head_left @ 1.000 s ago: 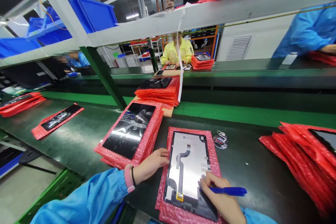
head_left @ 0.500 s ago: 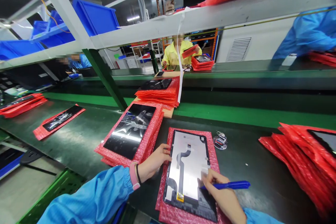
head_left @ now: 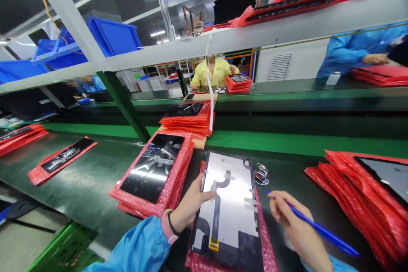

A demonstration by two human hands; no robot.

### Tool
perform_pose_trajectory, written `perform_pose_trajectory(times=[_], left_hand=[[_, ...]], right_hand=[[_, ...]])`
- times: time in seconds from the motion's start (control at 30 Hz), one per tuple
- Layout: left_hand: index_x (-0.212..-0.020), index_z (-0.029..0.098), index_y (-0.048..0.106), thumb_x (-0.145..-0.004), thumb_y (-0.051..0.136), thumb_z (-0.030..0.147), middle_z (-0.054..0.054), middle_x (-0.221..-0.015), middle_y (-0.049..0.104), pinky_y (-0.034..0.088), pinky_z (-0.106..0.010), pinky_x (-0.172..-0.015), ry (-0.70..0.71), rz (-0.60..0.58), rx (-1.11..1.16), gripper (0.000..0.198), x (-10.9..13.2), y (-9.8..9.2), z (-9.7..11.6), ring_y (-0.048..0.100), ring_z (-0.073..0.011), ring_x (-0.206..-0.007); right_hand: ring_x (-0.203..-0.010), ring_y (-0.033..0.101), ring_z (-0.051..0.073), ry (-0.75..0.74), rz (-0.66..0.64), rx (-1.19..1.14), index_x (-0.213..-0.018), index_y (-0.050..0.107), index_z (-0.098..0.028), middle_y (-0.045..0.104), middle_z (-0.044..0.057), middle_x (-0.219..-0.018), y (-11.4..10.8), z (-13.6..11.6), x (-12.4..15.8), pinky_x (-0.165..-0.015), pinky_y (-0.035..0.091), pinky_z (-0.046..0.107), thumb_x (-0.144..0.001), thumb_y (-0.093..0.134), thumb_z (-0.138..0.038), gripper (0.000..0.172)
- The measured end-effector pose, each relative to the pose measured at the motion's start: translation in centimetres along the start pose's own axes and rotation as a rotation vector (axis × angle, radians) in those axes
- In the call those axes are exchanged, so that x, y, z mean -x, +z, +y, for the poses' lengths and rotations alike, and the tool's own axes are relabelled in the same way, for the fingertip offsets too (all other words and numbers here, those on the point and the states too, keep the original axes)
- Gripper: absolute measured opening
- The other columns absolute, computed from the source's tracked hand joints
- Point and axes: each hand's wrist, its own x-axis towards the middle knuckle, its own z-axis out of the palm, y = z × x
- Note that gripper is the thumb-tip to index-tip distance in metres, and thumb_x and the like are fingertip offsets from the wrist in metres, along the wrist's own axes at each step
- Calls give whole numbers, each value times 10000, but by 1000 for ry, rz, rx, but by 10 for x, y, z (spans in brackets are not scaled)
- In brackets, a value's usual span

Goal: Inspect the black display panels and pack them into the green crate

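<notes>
A tablet display panel (head_left: 237, 195) lies with its silvery back up, showing a grey ribbon cable and a yellow tape patch. My left hand (head_left: 190, 204) is closed on its left edge, thumb on top and fingers hidden underneath. The panel looks slightly raised over the red bubble-wrap sleeve (head_left: 269, 248). To the right, clear of the panel, my right hand (head_left: 296, 225) is closed round a slim blue pen-like tool (head_left: 333, 236), its thin tip pointing left. A small clear and metallic item (head_left: 262, 175) rests just beyond the panel's right edge.
On the left is a sleeve stack (head_left: 181, 187) bearing a black glossy screen (head_left: 153, 168). More red sleeves (head_left: 347, 195) are piled at right. A green post (head_left: 123, 108) and a white shelf beam (head_left: 191, 53) stand ahead. Co-workers in yellow (head_left: 213, 72) and blue (head_left: 344, 53) sit beyond.
My right hand has moved right, taking the blue tool off the panel. My left hand has shifted from resting at the panel's edge to gripping it, and the panel has risen slightly.
</notes>
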Motion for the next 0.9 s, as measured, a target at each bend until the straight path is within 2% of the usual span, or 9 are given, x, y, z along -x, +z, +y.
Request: perform_pose_trajectory(times=[0.07, 0.17, 0.3, 0.4, 0.57, 0.67, 0.73, 0.83, 0.9], left_hand=[[-1189, 157, 525, -695, 696, 123, -94, -1173, 651, 468, -340, -884, 77, -9, 4, 523, 3, 3, 11, 627, -237, -1021], [-1190, 179, 539, -744, 695, 176, -74, -1232, 623, 437, -327, -954, 178, -7, -11, 472, 5, 10, 26, 580, -232, -1123], [-1184, 192, 552, -779, 675, 196, -64, -1216, 632, 449, -331, -956, 265, -18, -13, 424, 4, 18, 42, 594, -223, -1099], [-1194, 194, 552, -780, 678, 213, -77, -1231, 624, 480, -332, -922, 297, -16, 19, 433, 2, 22, 51, 607, -234, -1085], [-1281, 245, 503, -770, 691, 210, -60, -1277, 598, 493, -306, -907, 381, 2, 59, 546, -2, 26, 66, 602, -225, -1105], [-1289, 260, 492, -778, 685, 201, -42, -1282, 597, 477, -280, -932, 456, 25, 19, 549, -3, 30, 74, 581, -206, -1140], [-1267, 259, 502, -790, 674, 204, -31, -1274, 601, 471, -270, -942, 497, 28, -18, 509, -3, 32, 78, 573, -196, -1152], [-1198, 246, 528, -805, 660, 219, -21, -1182, 651, 507, -244, -870, 547, 38, -90, 416, -4, 37, 81, 640, -166, -1022], [-1173, 235, 531, -808, 655, 231, -17, -1084, 687, 535, -231, -782, 570, 54, -141, 385, -5, 38, 82, 678, -138, -853]], right_hand=[[-613, 585, 152, -3, 26, -136, -938, 678, -210, 705, 57, -763, -7, -13, -3, -524, 453, 243, -785, 627, -525, 353], [-802, 689, 225, 47, 13, -252, -1116, 631, -234, 748, 105, -930, -9, -25, -4, -657, 543, 308, -825, 568, -543, 429], [-947, 681, 219, 34, -44, -194, -1109, 643, -237, 745, 86, -975, -6, -36, -4, -816, 541, 320, -884, 527, -474, 346], [-975, 672, 224, -1, -108, -165, -1094, 658, -227, 736, 81, -1000, -2, -50, -7, -867, 526, 336, -884, 539, -451, 329], [-857, 673, 214, 4, -138, -4, -1068, 669, -224, 728, 52, -915, 8, -78, -17, -740, 550, 311, -786, 674, -424, 346], [-722, 615, 167, -70, -142, 141, -942, 673, -203, 662, -1, -718, 16, -92, -23, -660, 514, 266, -780, 667, -403, 258], [-584, 526, 125, -136, -116, 243, -834, 639, -193, 545, -47, -558, 21, -98, -28, -571, 455, 234, -779, 653, -379, 195], [-480, 403, 92, -252, -18, 377, -735, 572, -195, 450, -78, -476, 27, -99, -38, -493, 367, 225, -762, 647, -357, 181], [-451, 392, 91, -288, 25, 406, -698, 540, -201, 442, -81, -448, 29, -97, -45, -476, 356, 231, -769, 638, -376, 213]])
